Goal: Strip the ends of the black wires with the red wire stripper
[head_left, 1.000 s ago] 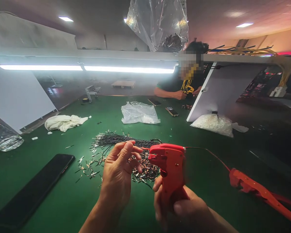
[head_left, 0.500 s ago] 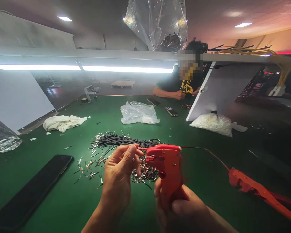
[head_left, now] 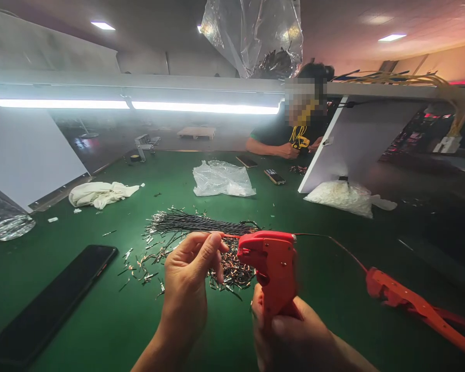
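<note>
A thin red wire (head_left: 231, 236) is pinched between the thumb and fingers of my left hand (head_left: 191, 274). It runs right to the head of a red wire stripper (head_left: 277, 268). My right hand (head_left: 294, 330) is wrapped round the stripper's handles, which stand upright. Behind both hands lies a bundle of black wires (head_left: 201, 223) with bare metal tips on the left. Under and around it are many short wire scraps (head_left: 232, 271). From the stripper's back a thin dark wire (head_left: 344, 248) reaches a second red tool (head_left: 418, 305) at the right.
A black phone (head_left: 54, 305) lies at the left, near a white cloth (head_left: 101, 194) and a plastic bottle (head_left: 8, 222). Further back are a clear bag (head_left: 222, 179), two phones and a bag of white pieces (head_left: 343, 197). A person (head_left: 271, 139) sits across the table.
My right hand and the red stripper have shifted slightly right, away from my left hand. A bit more red wire shows between them. My left hand has barely moved.
</note>
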`<state>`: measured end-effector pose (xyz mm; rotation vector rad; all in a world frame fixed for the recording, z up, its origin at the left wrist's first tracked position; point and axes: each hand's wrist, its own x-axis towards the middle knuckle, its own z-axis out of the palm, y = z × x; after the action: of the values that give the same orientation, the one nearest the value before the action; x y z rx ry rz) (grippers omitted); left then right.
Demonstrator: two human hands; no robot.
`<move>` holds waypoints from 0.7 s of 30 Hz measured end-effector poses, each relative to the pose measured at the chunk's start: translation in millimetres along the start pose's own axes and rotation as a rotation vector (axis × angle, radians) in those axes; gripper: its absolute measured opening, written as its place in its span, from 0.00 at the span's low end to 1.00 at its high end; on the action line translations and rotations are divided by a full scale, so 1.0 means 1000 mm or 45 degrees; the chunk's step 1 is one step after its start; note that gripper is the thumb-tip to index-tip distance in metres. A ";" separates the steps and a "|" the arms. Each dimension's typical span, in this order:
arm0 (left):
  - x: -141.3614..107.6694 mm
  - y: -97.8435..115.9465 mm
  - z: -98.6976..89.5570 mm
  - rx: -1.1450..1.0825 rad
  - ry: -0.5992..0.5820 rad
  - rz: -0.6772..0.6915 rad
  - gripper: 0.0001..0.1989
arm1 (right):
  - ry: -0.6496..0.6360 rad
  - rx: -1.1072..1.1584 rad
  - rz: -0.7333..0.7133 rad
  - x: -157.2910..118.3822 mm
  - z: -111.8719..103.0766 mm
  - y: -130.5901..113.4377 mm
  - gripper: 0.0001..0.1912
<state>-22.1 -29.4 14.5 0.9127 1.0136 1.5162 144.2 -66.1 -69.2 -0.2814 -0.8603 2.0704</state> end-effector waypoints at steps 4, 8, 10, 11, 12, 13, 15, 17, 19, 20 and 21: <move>0.000 0.000 0.000 0.011 0.004 -0.009 0.09 | 0.140 0.022 0.020 -0.003 0.005 -0.002 0.12; 0.000 -0.001 0.000 0.025 -0.006 -0.007 0.09 | 0.151 -0.003 0.031 -0.004 0.008 -0.003 0.16; 0.000 -0.001 -0.001 0.023 -0.004 -0.015 0.09 | 0.179 0.003 0.016 -0.004 0.006 -0.002 0.16; 0.000 -0.001 -0.001 0.022 -0.001 -0.018 0.10 | 0.190 0.014 0.014 -0.005 0.005 -0.001 0.16; 0.000 -0.001 -0.001 0.022 0.001 -0.019 0.10 | 0.197 0.020 0.020 -0.006 0.004 -0.001 0.16; 0.000 -0.001 -0.002 0.022 0.006 -0.020 0.10 | 0.202 0.020 0.033 -0.006 0.003 -0.001 0.16; -0.001 -0.001 -0.002 0.025 0.011 -0.021 0.09 | 0.214 0.016 0.048 -0.007 0.002 -0.001 0.17; 0.000 -0.001 -0.002 0.030 0.012 -0.017 0.09 | 0.223 0.005 0.055 -0.007 0.002 -0.002 0.17; 0.000 -0.002 -0.002 0.037 0.010 -0.016 0.10 | 0.203 -0.005 0.073 -0.006 0.003 -0.004 0.17; 0.001 -0.002 -0.001 0.040 0.009 -0.018 0.10 | 0.189 -0.013 0.079 -0.005 0.003 -0.004 0.18; 0.001 -0.003 -0.001 0.044 0.008 -0.021 0.10 | 0.185 -0.024 0.078 -0.005 0.004 -0.005 0.18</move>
<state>-22.5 -28.6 11.7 0.9223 1.0524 1.4924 148.5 -70.0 -63.6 -0.4679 -0.7925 2.0706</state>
